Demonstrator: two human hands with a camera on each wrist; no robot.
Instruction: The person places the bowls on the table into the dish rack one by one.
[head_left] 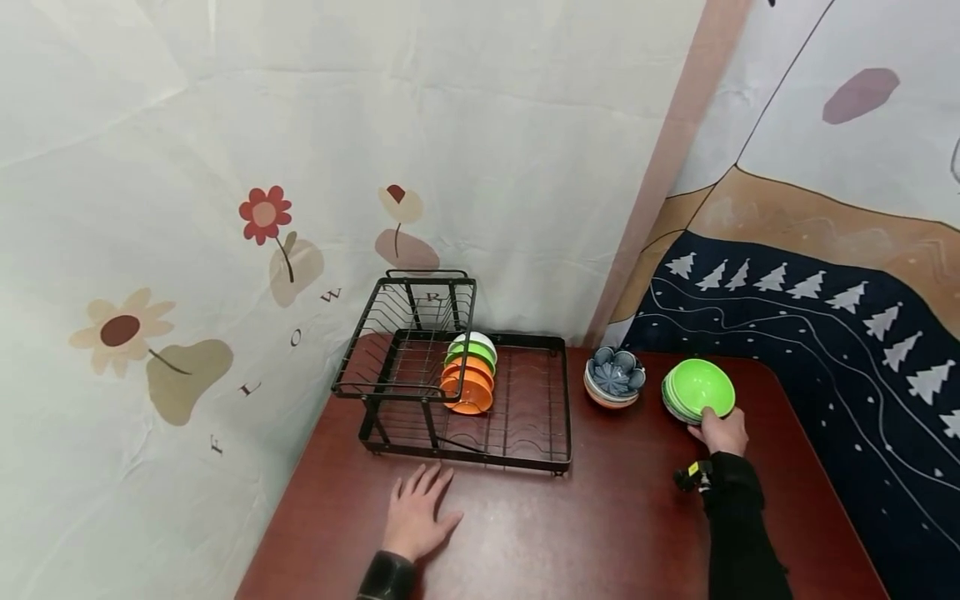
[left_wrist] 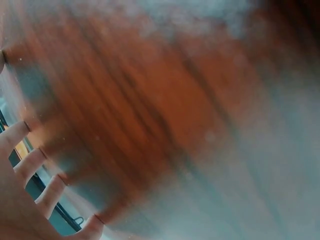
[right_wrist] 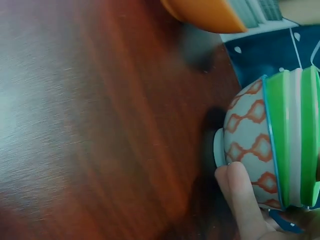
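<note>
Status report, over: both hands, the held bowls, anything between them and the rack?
Left hand rests on table, holding nothing. Right hand grips green-topped stack. Blue-topped stack stands between it and rack.

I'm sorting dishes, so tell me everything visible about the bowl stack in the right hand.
The bowl stack is nested and looks glossy: green on top, white and green rims beneath, then a pale bowl with orange patterning and a blue rim. The right hand grips its near side, toward the table's right edge; whether it touches down is unclear.
</note>
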